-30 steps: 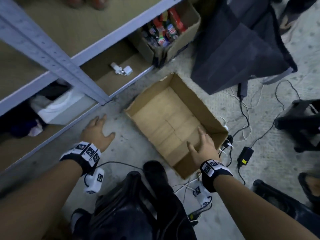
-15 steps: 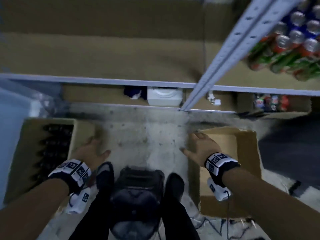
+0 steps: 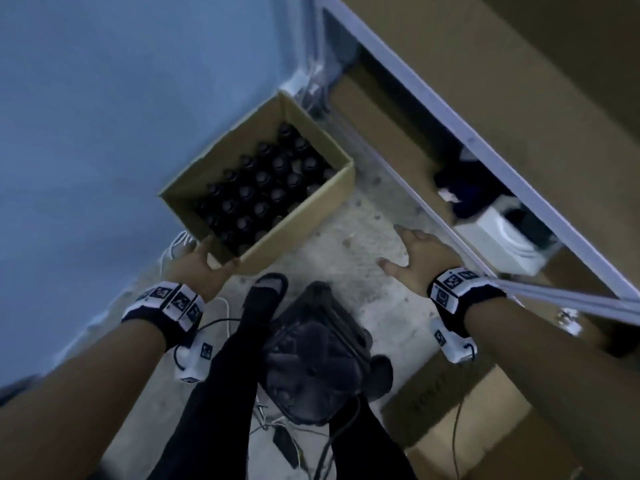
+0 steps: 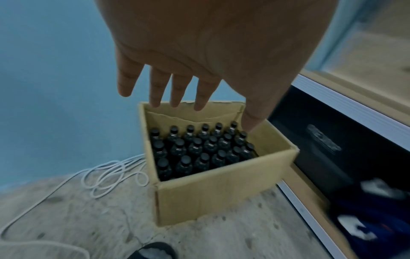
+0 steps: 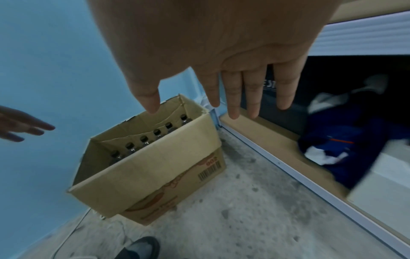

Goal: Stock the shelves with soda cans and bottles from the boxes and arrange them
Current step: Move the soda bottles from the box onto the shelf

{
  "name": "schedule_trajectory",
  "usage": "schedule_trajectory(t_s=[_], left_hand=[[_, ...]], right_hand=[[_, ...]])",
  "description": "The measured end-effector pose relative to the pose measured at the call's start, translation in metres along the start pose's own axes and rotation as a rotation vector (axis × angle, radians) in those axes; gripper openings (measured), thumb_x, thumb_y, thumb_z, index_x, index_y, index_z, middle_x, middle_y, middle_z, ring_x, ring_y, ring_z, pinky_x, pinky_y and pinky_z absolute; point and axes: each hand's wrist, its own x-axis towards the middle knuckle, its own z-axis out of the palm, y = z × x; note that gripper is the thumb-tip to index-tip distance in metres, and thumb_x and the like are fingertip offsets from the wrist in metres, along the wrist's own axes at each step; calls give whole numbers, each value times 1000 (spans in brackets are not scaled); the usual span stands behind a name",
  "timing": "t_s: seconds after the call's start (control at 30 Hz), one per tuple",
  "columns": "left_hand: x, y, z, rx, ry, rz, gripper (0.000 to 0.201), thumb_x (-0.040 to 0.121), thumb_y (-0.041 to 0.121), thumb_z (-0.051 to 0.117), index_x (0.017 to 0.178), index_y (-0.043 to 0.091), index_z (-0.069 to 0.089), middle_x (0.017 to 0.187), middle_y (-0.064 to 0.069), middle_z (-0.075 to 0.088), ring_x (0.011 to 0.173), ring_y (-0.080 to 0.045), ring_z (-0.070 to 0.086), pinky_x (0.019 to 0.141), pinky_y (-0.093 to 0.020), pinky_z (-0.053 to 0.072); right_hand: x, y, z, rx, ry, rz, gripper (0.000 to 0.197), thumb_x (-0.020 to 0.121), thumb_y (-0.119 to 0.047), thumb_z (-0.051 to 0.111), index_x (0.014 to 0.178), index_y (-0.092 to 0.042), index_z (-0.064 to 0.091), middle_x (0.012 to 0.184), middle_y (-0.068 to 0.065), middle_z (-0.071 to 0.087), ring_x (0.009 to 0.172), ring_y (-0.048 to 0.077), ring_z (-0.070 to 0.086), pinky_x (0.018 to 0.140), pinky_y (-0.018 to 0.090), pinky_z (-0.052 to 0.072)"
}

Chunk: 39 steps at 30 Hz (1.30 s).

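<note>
Cardboard box [image 3: 313,216] of dark bottles [image 3: 263,188]

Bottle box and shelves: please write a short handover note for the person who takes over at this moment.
Left hand: open, fingers straight, at the near corner of the box; whether it touches is unclear.
Right hand: open, holds nothing, over the floor between the box and the shelf.
Bottles: dark, capped, upright in rows in the open box by the blue wall.
Done: no bottle from this box is in a hand or visible on the shelf here.
Left: take bottles out, stand them on the shelf, arrange them.
</note>
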Motion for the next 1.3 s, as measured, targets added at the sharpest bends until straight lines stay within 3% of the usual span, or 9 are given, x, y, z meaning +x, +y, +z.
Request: schedule_trajectory(t_s=[0.3, 0.47, 0.7, 0.87, 0.93, 1.0, 1.1, 1.2, 1.3], left_hand=[[52, -87, 14, -384, -20, -236, 102, 86, 74, 53, 162, 23, 6, 165, -9, 19, 149, -34, 27, 118, -51, 31], [93, -93, 13, -503, -85, -311, 100, 89, 69, 54, 162, 25, 2, 167, -8, 13, 147, -35, 31, 115, -50, 34], [136, -89, 11, -528, -99, -363, 98, 93, 62, 55, 162, 22, -3, 167, -12, 13, 142, -39, 38, 108, -48, 38], [167, -83, 35, -736, -29, -421, 103, 92, 57, 61, 161, 18, -3, 168, -11, 2, 149, -38, 26, 112, -50, 33], [176, -73, 47, -784, -17, -417, 107, 89, 62, 62, 161, 20, -4, 168, -10, 7, 149, -37, 26, 111, -51, 35], [184, -63, 60, -845, 35, -376, 105, 88, 60, 65, 161, 17, 5, 162, -14, 27, 141, -40, 38, 102, -51, 42], [190, -54, 80, -949, 219, -337, 84, 88, 45, 70, 152, 9, 28, 133, -18, 57, 115, -40, 58, 89, -44, 48], [193, -48, 89, -929, 280, -397, 71, 95, 32, 59, 156, 20, 23, 122, -17, 65, 98, -40, 65, 77, -42, 49], [193, -42, 88, -866, 266, -420, 70, 100, 25, 54, 159, 20, 16, 126, -15, 61, 100, -40, 63, 74, -41, 43]], right_hand=[[134, -108, -61, -196, 66, -55, 100, 88, -75, 51, 162, -20, 11, 152, 15, 44, 122, 37, 57, 90, 46, 54], [196, -139, -83, -237, 123, -11, 102, 87, -75, 54, 161, -21, 8, 151, 16, 43, 126, 38, 51, 93, 46, 53], [246, -156, -91, -386, 145, -2, 102, 88, -76, 51, 161, -20, 7, 151, 15, 40, 123, 37, 52, 80, 42, 50], [291, -156, -81, -430, 166, -61, 106, 84, -73, 60, 160, -20, 10, 152, 16, 39, 128, 40, 49, 89, 47, 49], [306, -153, -73, -430, 179, -67, 105, 84, -72, 62, 159, -20, 11, 149, 17, 40, 126, 41, 51, 88, 48, 49], [318, -153, -67, -423, 186, -72, 102, 86, -68, 63, 159, -18, 11, 146, 20, 43, 121, 42, 54, 86, 47, 49], [329, -152, -58, -425, 219, -88, 92, 93, -57, 62, 158, -13, 14, 134, 24, 53, 107, 43, 60, 72, 43, 45], [337, -150, -53, -417, 255, -98, 77, 98, -44, 59, 153, -10, 18, 120, 25, 61, 92, 44, 65, 65, 41, 41], [344, -146, -51, -403, 229, -64, 64, 101, -28, 54, 150, -9, 18, 110, 27, 63, 86, 43, 63, 65, 43, 40]])
